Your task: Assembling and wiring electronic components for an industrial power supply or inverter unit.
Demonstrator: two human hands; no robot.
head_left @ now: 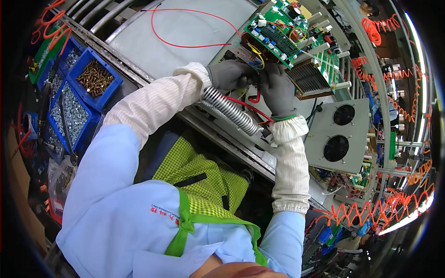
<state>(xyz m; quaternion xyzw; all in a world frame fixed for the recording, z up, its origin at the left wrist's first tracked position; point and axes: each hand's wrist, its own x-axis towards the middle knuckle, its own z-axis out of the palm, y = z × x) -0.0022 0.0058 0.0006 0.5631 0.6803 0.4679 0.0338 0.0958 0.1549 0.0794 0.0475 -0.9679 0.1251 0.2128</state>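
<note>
My left hand (232, 74), in a grey glove, is closed at the near edge of an open electronic unit. Its fingertips are partly hidden, so what they hold cannot be made out. My right hand (278, 90), gloved the same way, has its fingers curled in close to the left one, below a green circuit board (274, 38). Red cable (252, 108) runs between my wrists. A thick silver coil spring (231, 111) lies slantwise there too. Beside my right hand is a finned heat sink (309, 79). Yellow wires (256, 52) loop just beyond my fingers.
Blue bins of brass-coloured screws (95, 78) and silver fasteners (70, 112) stand at the left. A long red wire (155, 28) loops over the pale work surface (194, 23). At right stands a grey panel with two fans (343, 115); orange coiled hoses (384, 208) hang beyond.
</note>
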